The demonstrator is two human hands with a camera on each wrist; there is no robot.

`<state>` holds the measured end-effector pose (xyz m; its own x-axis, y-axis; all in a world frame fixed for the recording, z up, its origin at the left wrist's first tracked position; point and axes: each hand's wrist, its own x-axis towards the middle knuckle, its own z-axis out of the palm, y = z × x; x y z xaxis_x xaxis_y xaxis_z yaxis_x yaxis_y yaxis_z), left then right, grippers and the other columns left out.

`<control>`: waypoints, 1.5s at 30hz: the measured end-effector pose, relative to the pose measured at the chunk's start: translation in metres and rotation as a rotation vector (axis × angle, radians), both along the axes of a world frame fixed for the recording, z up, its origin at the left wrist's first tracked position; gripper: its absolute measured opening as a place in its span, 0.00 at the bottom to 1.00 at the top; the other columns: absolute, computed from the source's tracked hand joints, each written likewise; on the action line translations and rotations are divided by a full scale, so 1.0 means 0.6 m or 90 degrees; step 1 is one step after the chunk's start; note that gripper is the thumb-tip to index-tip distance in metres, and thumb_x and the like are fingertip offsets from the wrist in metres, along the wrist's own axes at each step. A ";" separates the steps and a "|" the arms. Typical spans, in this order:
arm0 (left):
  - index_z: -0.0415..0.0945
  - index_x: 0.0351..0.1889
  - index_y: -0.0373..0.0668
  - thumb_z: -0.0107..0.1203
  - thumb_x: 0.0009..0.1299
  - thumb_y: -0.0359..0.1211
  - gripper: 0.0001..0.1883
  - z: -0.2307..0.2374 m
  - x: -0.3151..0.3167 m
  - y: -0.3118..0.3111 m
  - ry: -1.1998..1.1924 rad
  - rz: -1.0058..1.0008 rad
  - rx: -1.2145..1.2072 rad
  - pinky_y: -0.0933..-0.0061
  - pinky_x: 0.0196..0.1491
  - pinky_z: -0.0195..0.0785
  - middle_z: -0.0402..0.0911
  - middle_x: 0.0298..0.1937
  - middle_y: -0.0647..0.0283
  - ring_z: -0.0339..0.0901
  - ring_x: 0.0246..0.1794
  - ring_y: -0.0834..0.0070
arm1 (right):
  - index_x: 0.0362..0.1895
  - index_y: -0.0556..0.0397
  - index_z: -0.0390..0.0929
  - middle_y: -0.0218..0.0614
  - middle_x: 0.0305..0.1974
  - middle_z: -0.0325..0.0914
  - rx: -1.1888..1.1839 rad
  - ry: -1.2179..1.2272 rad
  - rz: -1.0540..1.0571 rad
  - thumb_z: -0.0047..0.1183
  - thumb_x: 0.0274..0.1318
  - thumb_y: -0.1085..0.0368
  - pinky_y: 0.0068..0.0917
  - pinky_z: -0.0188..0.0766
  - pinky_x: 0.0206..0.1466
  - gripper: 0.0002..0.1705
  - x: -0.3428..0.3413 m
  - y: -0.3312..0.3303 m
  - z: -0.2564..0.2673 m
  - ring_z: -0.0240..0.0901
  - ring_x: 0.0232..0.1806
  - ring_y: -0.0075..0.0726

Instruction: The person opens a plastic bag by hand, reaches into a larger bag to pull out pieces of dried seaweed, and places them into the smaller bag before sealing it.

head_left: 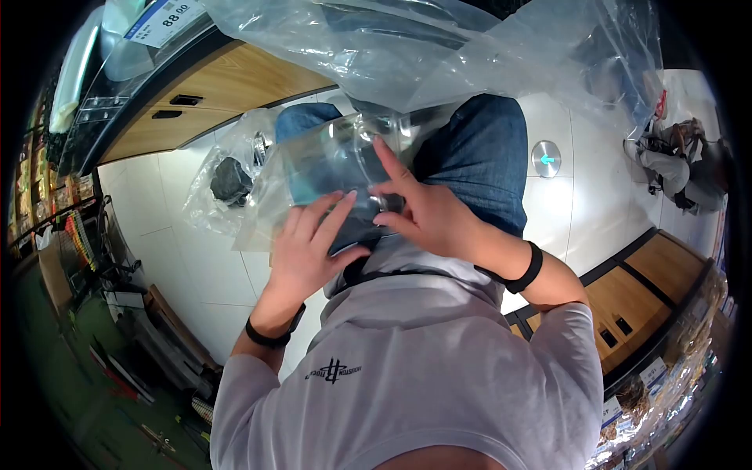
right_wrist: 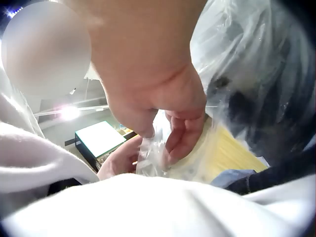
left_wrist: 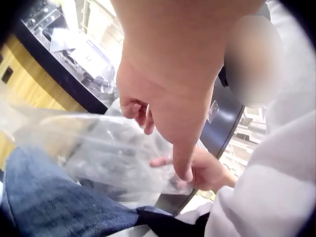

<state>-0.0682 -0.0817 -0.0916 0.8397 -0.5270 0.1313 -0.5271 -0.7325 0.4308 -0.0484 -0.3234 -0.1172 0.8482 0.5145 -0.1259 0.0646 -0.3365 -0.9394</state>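
A clear plastic bag (head_left: 321, 160) lies across the person's lap, over the jeans, with glossy creases. The left hand (head_left: 309, 243) rests on its near left part, fingers extended and thumb pointing right. To the right, the right hand (head_left: 431, 207) is at the bag's near right part, index finger stretched forward and thumb apart from the fingers. Fingertips of both hands come close together over the plastic. In the right wrist view, crinkled clear plastic (right_wrist: 155, 148) shows between the right thumb and fingers. The left wrist view has the left thumb pointing down beside the right hand (left_wrist: 205, 170).
A large translucent plastic sheet (head_left: 439, 59) spreads in front of the knees. Another clear bag with something dark inside (head_left: 231, 182) is on the tiled floor (head_left: 200, 270) at left. Wooden cabinets (head_left: 227, 78) stand at front left and right (head_left: 627, 313). People (head_left: 677, 164) are at far right.
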 end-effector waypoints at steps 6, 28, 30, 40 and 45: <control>0.86 0.47 0.47 0.75 0.53 0.38 0.22 -0.016 0.014 0.012 -0.147 -0.024 -0.064 0.71 0.37 0.68 0.85 0.49 0.67 0.74 0.36 0.68 | 0.82 0.47 0.24 0.47 0.56 0.82 0.180 0.067 0.000 0.52 0.67 0.71 0.29 0.79 0.43 0.54 0.010 0.004 0.025 0.84 0.37 0.34; 0.89 0.39 0.44 0.71 0.54 0.34 0.14 0.089 0.024 0.069 -0.173 0.008 -0.134 0.73 0.38 0.67 0.89 0.43 0.66 0.73 0.33 0.71 | 0.32 0.57 0.80 0.40 0.30 0.76 -0.102 -0.147 -0.098 0.60 0.60 0.61 0.34 0.72 0.34 0.12 0.087 -0.036 -0.046 0.75 0.28 0.45; 0.89 0.39 0.45 0.71 0.55 0.32 0.13 0.090 0.026 0.086 -0.169 0.032 -0.119 0.72 0.38 0.67 0.89 0.43 0.66 0.73 0.33 0.70 | 0.32 0.57 0.80 0.40 0.30 0.76 -0.126 -0.194 -0.100 0.60 0.58 0.61 0.34 0.73 0.34 0.11 0.083 -0.035 -0.031 0.76 0.29 0.47; 0.89 0.38 0.45 0.70 0.57 0.28 0.10 0.114 0.049 0.104 -0.175 0.112 -0.109 0.72 0.42 0.69 0.88 0.44 0.66 0.76 0.36 0.68 | 0.17 0.53 0.75 0.36 0.39 0.73 -0.076 -0.428 0.107 0.60 0.38 0.68 0.37 0.72 0.41 0.06 0.064 -0.019 0.090 0.71 0.42 0.45; 0.89 0.38 0.44 0.68 0.59 0.27 0.09 0.140 0.066 0.107 -0.143 0.114 -0.099 0.70 0.42 0.71 0.88 0.44 0.64 0.78 0.36 0.65 | 0.19 0.53 0.75 0.35 0.40 0.74 -0.044 -0.393 0.165 0.61 0.39 0.68 0.37 0.71 0.44 0.07 0.072 -0.042 0.155 0.71 0.44 0.44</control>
<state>-0.0285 -0.0178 -0.0073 0.8585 -0.3324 0.3904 -0.4898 -0.7569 0.4326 -0.0054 -0.3485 -0.0242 0.6250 0.7193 0.3035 0.6703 -0.2951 -0.6809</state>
